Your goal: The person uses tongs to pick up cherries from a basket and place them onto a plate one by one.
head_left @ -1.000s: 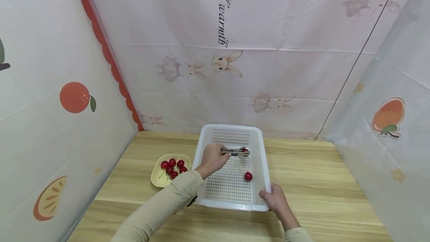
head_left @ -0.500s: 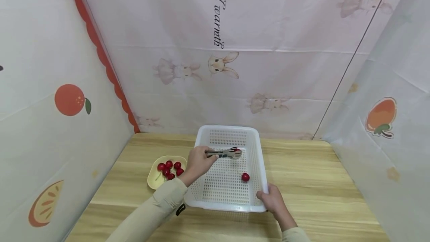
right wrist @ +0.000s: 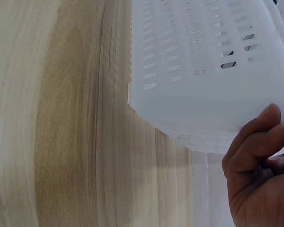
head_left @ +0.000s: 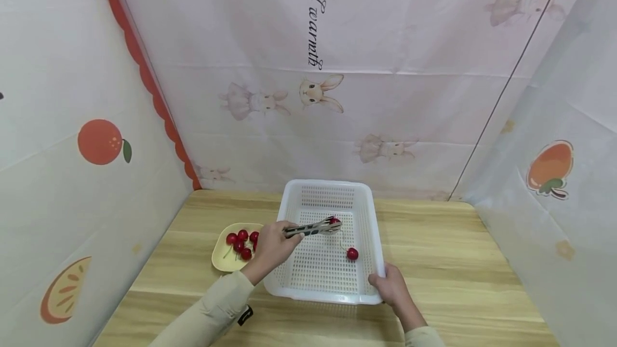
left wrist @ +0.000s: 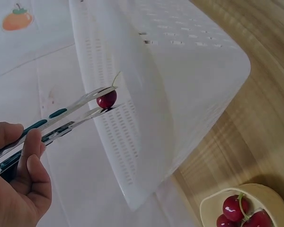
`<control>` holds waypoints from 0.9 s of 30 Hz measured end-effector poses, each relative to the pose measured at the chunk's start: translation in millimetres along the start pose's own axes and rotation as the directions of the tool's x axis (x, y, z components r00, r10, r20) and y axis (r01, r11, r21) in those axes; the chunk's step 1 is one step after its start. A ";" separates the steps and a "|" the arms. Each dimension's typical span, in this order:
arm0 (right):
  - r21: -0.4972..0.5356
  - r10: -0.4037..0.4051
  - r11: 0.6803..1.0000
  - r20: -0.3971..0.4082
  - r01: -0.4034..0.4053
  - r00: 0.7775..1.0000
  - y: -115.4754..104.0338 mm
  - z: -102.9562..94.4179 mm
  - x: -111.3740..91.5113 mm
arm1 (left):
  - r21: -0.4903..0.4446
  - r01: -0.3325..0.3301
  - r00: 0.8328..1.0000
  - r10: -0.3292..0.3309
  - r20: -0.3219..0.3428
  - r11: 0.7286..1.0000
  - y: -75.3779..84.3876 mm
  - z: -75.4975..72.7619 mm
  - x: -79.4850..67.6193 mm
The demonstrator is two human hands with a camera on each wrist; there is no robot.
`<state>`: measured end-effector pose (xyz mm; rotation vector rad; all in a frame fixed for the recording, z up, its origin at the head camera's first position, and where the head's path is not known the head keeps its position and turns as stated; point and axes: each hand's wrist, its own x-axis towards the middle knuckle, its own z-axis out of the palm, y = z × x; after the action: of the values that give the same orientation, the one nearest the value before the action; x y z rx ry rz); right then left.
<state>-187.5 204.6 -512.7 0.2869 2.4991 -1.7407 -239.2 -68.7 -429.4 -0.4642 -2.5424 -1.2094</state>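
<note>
My left hand grips a pair of metal tongs over the white perforated basket. Between the tong tips a red cherry is pinched, its thin stem sticking up in the left wrist view. Another cherry lies on the basket's floor, toward the right side. At the near right corner my right hand holds the basket's rim, thumb on the inside. In the right wrist view its curled fingers are against the outer wall.
Left of the basket, a small yellow dish holds several cherries with stems; my left forearm partly covers it. The wooden table ends at fabric-covered walls at the back and both sides.
My left hand has moved left and nearer to me, carrying the tongs and their cherry across the basket. The right hand keeps its hold on the rim.
</note>
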 end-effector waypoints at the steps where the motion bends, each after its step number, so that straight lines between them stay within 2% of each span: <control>1: 0.000 0.000 1.000 0.000 0.000 1.000 0.3 0.1 0.3 | 0.008 -0.002 1.000 0.002 -0.011 1.000 -0.9 -1.4 -1.7; 6: -0.010 0.010 1.000 -0.003 -0.010 1.000 1.1 0.1 0.6 | 0.035 0.010 0.999 -0.008 -0.054 0.999 -4.2 -8.8 -11.3; 14: -0.006 0.002 1.000 0.007 -0.002 1.000 1.3 0.6 -0.5 | 0.008 0.070 0.993 -0.068 -0.093 0.998 -7.8 -23.0 -24.7; 19: -0.017 -0.001 1.000 -0.005 0.001 1.000 -0.4 -1.1 -1.5 | 0.026 0.061 0.989 -0.057 -0.137 0.998 -7.7 -33.8 -29.1; 27: -0.001 0.035 0.999 0.012 -0.035 0.999 -2.7 -1.4 -1.0 | 0.014 0.104 0.978 -0.100 -0.186 0.994 -11.1 -49.5 -34.7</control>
<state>-187.0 204.9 -509.6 0.3166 2.4712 -1.7232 -206.4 -120.0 -420.5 -0.2070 -2.4437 -1.1958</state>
